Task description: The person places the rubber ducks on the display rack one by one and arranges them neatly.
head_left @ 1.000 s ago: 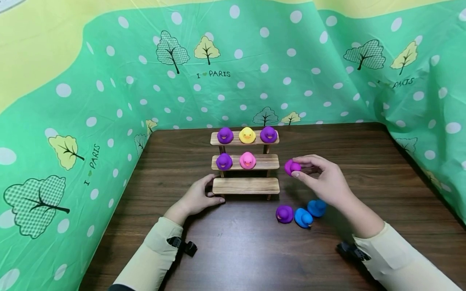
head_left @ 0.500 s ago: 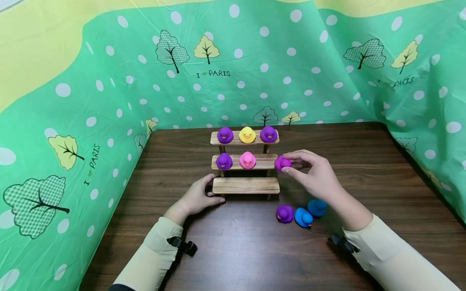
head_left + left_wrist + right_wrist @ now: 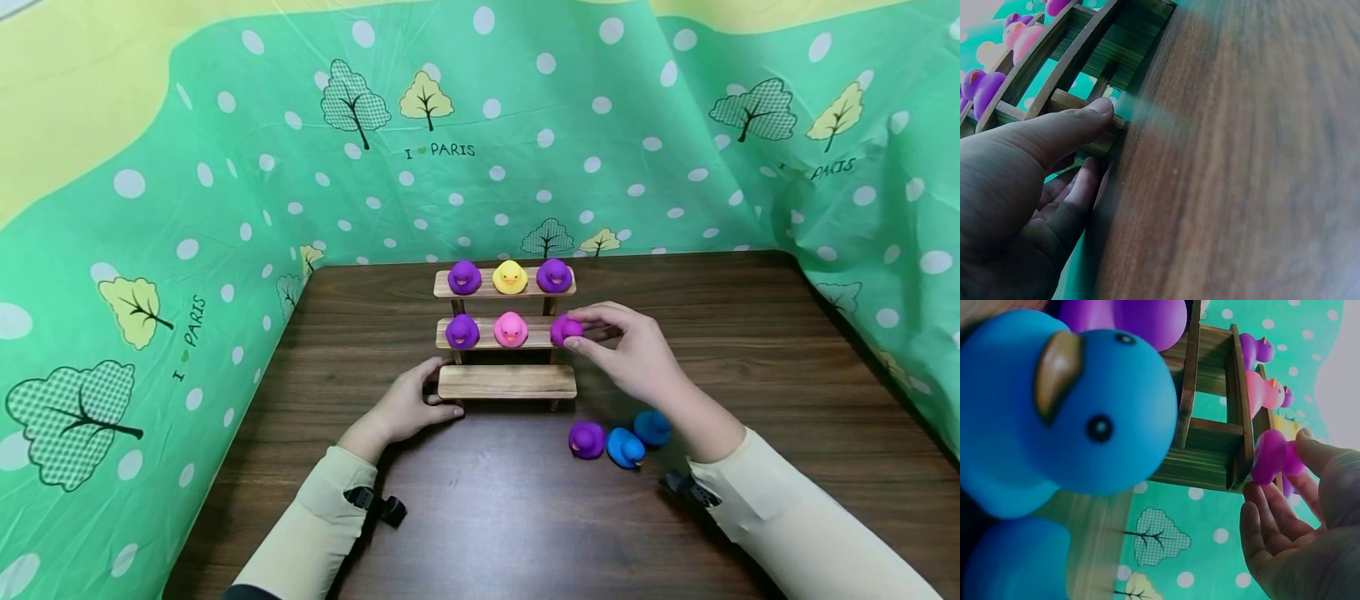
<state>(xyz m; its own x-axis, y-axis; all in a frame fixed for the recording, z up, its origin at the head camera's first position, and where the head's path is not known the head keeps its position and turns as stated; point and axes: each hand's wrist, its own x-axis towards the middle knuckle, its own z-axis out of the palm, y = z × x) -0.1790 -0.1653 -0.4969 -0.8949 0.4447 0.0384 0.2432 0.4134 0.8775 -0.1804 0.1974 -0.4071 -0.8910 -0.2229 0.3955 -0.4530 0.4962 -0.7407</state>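
A three-tier wooden display shelf point(image 3: 507, 382) stands on the dark table. My left hand point(image 3: 403, 406) holds its lower left end; the left wrist view shows the thumb and fingers around a foot of the shelf. Between thumb and fingers my right hand point(image 3: 637, 350) pinches a magenta-purple rubber duck point(image 3: 566, 331) at the right end of the middle tier. In the right wrist view this duck point(image 3: 1269, 457) is right at the tier's edge. A pink duck point(image 3: 511, 330) and a purple duck point(image 3: 462, 332) sit farther left on that tier.
On the top tier sit a yellow duck point(image 3: 510, 277) and two purple ones, one at each side. In front of the shelf's right end, a purple duck point(image 3: 587, 440) and two blue ducks point(image 3: 626, 448) lie on the table point(image 3: 480, 517). A green dotted cloth point(image 3: 480, 100) hangs around it.
My right hand has moved left with the magenta-purple duck, from beside the shelf to over the right end of the middle tier. The left hand has stayed in place.
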